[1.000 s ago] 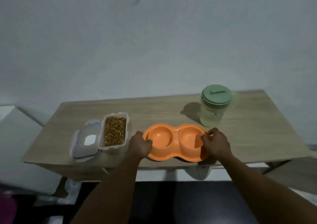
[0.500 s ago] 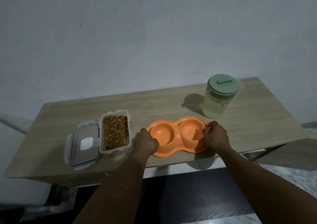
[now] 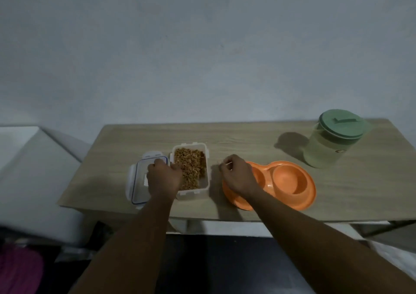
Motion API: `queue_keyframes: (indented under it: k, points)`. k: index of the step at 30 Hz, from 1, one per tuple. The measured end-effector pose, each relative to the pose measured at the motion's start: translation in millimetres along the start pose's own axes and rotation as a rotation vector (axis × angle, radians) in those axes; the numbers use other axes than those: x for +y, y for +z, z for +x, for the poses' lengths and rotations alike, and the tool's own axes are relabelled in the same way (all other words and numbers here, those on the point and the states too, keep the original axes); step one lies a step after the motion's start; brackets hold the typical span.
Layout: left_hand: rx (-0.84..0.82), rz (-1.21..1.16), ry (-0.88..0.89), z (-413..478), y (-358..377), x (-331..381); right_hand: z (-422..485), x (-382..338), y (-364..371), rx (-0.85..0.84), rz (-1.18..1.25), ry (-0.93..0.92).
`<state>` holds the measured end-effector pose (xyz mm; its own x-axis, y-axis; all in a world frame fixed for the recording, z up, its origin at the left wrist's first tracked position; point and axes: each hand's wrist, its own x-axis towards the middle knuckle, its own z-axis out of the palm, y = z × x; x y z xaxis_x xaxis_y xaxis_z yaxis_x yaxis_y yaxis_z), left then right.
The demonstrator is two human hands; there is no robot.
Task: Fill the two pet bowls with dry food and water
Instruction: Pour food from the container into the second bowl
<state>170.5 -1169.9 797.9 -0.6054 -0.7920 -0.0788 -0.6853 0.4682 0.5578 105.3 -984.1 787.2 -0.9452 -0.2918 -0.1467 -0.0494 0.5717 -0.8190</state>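
- While both forearms reach in from the near edge, the left hand (image 3: 163, 176) sits at the left rim of the clear rectangular plastic container of brown dry pet food (image 3: 191, 171), its fingers curled toward that wall; whether they actually clamp the rim cannot be told, because the back of the hand hides them.
- Just left of that container, touching or nearly touching it, lies its clear flat lid with a blue seal line (image 3: 137, 185), partly covered by the left hand.
- Over the left end of the orange plastic double pet bowl (image 3: 290, 181), the right hand (image 3: 238, 176) is loosely curled, fingers drawn together, holding nothing that can be made out.
- Both wells of the double bowl look empty; the left well is largely hidden under the right hand.
- At the far right stands a translucent pitcher of water with a round green lid (image 3: 331, 145), upright and apart from the bowl.
- All of this rests on a light wooden table (image 3: 247, 140) set against a pale wall (image 3: 202, 57).
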Motion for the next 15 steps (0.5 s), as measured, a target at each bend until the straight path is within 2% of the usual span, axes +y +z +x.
queue_keyframes:
  k: [3,5,12,15]
  points:
    - [-0.161,-0.074,-0.035,7,-3,-20,-5,-14,41,-0.143,-0.017,0.076]
    - [-0.198,-0.086,-0.016,6,-2,-23,-8,-16,53,-0.166,-0.012,0.112]
    - [-0.167,-0.077,-0.039,6,-4,-13,0,-14,46,-0.052,0.194,0.182]
    - [-0.166,-0.094,-0.046,5,-8,8,0,-16,34,-0.022,0.412,0.230]
